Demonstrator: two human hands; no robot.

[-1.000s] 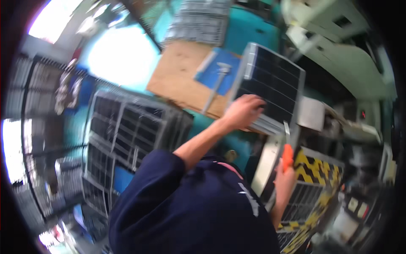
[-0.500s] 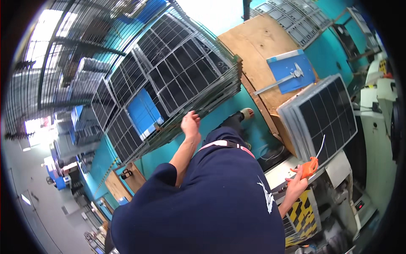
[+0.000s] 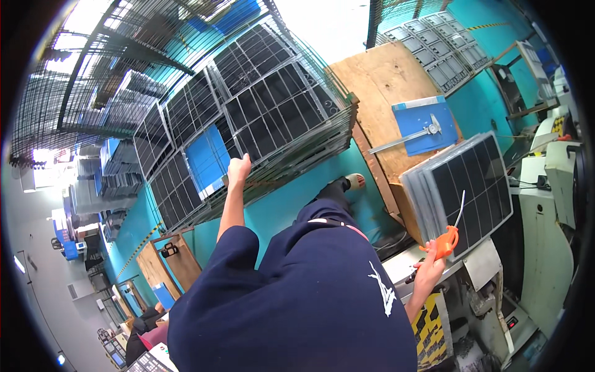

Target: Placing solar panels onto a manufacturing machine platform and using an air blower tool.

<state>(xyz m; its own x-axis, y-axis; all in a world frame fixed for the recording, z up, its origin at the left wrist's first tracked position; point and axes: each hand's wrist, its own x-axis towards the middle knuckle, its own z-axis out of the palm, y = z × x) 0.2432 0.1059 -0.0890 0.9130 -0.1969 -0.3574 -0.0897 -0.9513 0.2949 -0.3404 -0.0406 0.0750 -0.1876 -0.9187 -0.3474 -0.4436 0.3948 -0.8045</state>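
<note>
Orange and hand-sized in shape, with a thin pale rod rising from it, the orange tool (image 3: pixel 445 243) is in the right hand (image 3: pixel 427 268), the fingers clasped around its lower part. In this view its rod crosses in front of a stack of black-topped panels (image 3: pixel 480 186) with pale edges; whether it touches them, I cannot tell. Beyond that stack, a wooden tabletop (image 3: pixel 378 74) carries a blue sheet (image 3: pixel 414 144), with a metal caliper (image 3: pixel 427 130) lying across it and its beam reaching past the sheet onto bare wood. Grey trays (image 3: pixel 434 49) lie behind. The left hand (image 3: pixel 238 170) is at the near edge of a rack of gridded black panels (image 3: pixel 266 118), beside a blue panel (image 3: pixel 208 158); its fingers are curled, but whether they grip anything, I cannot tell. Teal floor (image 3: pixel 291 183) shows between rack and tabletop.
</note>
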